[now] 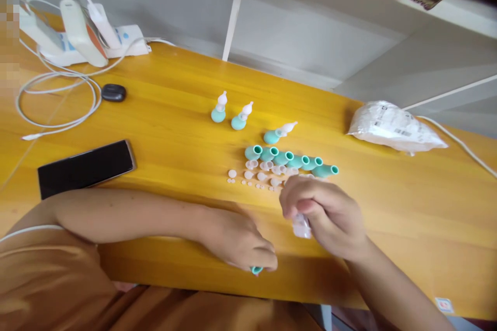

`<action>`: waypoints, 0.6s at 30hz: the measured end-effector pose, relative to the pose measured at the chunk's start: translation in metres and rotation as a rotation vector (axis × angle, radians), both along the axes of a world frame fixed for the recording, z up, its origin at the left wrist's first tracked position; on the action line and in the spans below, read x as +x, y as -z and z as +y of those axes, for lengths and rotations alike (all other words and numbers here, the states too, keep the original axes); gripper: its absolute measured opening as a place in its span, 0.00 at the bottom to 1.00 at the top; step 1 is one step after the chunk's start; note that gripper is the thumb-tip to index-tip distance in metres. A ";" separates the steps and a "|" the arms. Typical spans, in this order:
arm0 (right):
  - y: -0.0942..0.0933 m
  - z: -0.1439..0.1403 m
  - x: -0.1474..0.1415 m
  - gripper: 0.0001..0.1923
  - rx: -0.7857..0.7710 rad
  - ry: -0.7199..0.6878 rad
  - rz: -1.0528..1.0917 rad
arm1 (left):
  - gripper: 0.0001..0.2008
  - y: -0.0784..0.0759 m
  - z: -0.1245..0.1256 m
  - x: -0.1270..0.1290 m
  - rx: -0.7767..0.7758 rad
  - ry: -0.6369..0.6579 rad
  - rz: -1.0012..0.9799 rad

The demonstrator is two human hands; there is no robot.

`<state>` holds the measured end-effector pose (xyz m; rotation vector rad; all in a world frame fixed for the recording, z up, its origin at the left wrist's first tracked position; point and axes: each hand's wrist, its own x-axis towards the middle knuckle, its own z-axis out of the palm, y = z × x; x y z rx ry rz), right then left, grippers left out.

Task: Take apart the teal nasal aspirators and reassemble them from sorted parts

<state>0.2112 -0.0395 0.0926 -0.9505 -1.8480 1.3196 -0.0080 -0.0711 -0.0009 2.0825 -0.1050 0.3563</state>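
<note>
My left hand [238, 242] rests near the table's front edge, closed around a small teal bulb [256, 270] whose end peeks out below the fingers. My right hand [324, 214] is just to its right, fingers pinched on a clear soft plastic piece [301, 226]. Beyond my hands lies a row of several teal bulbs [289, 159] on their sides. In front of them sit several small clear caps and tiny white discs [256, 175]. Three assembled bulbs with white tips [241, 116] stand or lie farther back.
A yellow wooden table [407, 207] carries a black phone [86, 167] at the left, a small dark case [113, 92], a white power strip with plugs and coiled cables [77, 36] at the far left, and a crumpled plastic bag [394, 126] at the right.
</note>
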 end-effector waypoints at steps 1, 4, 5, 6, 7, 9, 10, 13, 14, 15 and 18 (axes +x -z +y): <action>-0.002 0.009 -0.003 0.16 0.033 0.028 -0.049 | 0.06 0.002 0.002 -0.001 0.071 -0.022 -0.013; -0.003 0.038 -0.015 0.08 0.110 0.009 -0.185 | 0.04 0.003 0.008 -0.002 0.212 -0.029 -0.039; -0.001 0.047 -0.019 0.05 0.127 -0.031 -0.222 | 0.03 0.003 0.009 -0.002 0.232 -0.022 -0.043; 0.001 0.055 -0.024 0.04 0.143 -0.084 -0.255 | 0.03 0.002 0.009 -0.002 0.243 -0.015 -0.045; 0.003 0.061 -0.028 0.05 0.165 -0.140 -0.285 | 0.03 0.002 0.009 -0.001 0.248 -0.013 -0.045; 0.007 0.070 -0.037 0.09 0.220 -0.249 -0.361 | 0.04 0.001 0.009 0.000 0.250 -0.013 -0.042; 0.008 0.073 -0.040 0.11 0.248 -0.294 -0.414 | 0.04 0.001 0.010 0.000 0.250 -0.011 -0.043; 0.011 0.078 -0.048 0.16 0.315 -0.389 -0.595 | 0.03 0.002 0.010 0.000 0.263 -0.009 -0.054; 0.011 0.079 -0.050 0.17 0.325 -0.415 -0.645 | 0.02 0.003 0.010 0.000 0.266 -0.009 -0.061; 0.011 0.080 -0.051 0.17 0.333 -0.438 -0.683 | 0.02 0.004 0.010 0.000 0.266 -0.011 -0.068; 0.013 0.083 -0.054 0.17 0.323 -0.511 -0.729 | 0.03 0.006 0.009 0.000 0.248 -0.023 -0.081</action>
